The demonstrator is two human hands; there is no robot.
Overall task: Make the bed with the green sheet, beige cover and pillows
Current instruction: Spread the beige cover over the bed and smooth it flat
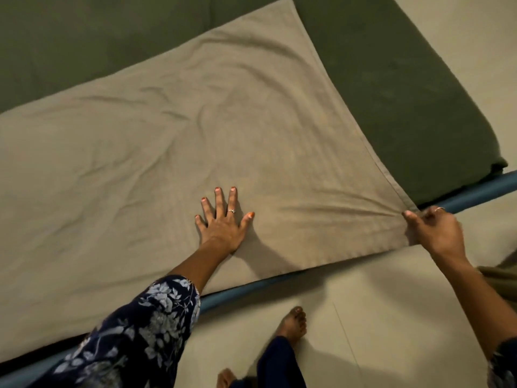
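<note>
Beige cover [173,130] over green sheet [391,88], blue bed rail [475,196], navy sleeve [134,340] with pale floral print.

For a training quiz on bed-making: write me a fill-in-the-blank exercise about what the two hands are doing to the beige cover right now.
1. The left hand lies flat with fingers spread on the ____ cover.
2. The right hand pinches the cover at its near ____, where creases fan out.
3. Beneath the cover, the sheet on the mattress is ____ in colour.
4. The bed's rail along the near edge is ____.

Missing words: beige; corner; green; blue
</note>
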